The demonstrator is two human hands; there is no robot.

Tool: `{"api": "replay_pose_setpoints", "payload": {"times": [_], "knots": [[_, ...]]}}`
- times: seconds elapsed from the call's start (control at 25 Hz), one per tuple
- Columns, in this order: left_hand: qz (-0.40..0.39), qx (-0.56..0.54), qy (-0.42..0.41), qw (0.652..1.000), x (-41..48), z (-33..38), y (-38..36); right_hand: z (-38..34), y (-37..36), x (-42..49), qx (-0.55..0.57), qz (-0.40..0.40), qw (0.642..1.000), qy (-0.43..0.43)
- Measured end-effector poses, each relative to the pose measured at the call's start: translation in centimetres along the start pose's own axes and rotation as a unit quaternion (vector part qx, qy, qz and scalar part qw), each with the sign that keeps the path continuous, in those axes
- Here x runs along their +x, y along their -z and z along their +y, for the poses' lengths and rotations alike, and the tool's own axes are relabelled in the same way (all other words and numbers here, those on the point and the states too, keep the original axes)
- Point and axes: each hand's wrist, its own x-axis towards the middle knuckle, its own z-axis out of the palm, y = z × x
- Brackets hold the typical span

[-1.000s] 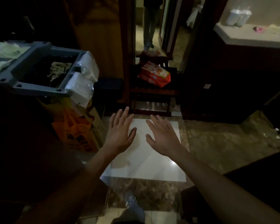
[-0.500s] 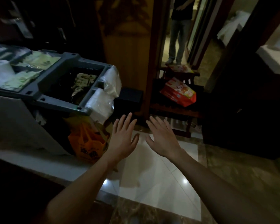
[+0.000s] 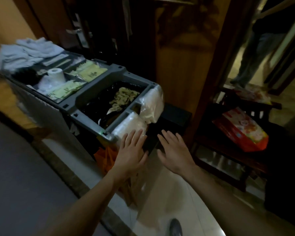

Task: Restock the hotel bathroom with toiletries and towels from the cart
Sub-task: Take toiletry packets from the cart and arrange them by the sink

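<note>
Head view: both hands are stretched out flat, palms down, each grip apart and holding nothing. The left hand (image 3: 131,150) is at the cart (image 3: 99,86) corner by a wrapped pack (image 3: 128,125); the right hand (image 3: 175,154) hovers just beside it. Towels (image 3: 27,50), a toilet roll (image 3: 55,76) and packets (image 3: 92,74) lie on the cart top.

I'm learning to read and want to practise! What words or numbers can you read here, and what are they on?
No text here is clear enough to quote.
Pale yellow-green flat packets in the grey plastic cart tray: dark print, too blurred to read.
Red and orange plastic bag on the dark wooden rack: coloured print, too blurred to read.
</note>
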Motion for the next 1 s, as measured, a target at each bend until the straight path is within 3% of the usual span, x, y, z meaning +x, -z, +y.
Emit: {"api": "replay_pose_setpoints", "payload": {"times": [0.24, 0.48, 0.72, 1.0], "knots": [[0.042, 0.013, 0.093, 0.995, 5.4, -4.5, 2.5, 2.2, 1.9, 10.3, 0.017, 0.001, 0.992, 0.123], [0.053, -0.004, 0.162, 0.985, 7.9, -9.3, 3.4, -1.9, 2.0, 18.0, 0.044, -0.045, 0.976, 0.21], [0.08, 0.007, 0.159, 0.984, 13.6, -17.8, 3.9, -6.0, 0.8, 27.5, 0.036, -0.032, 0.973, 0.226], [0.049, 0.004, 0.163, 0.985, 19.5, -32.2, 2.0, -13.1, -3.5, 40.7, 0.008, -0.052, 0.982, 0.18]]}}
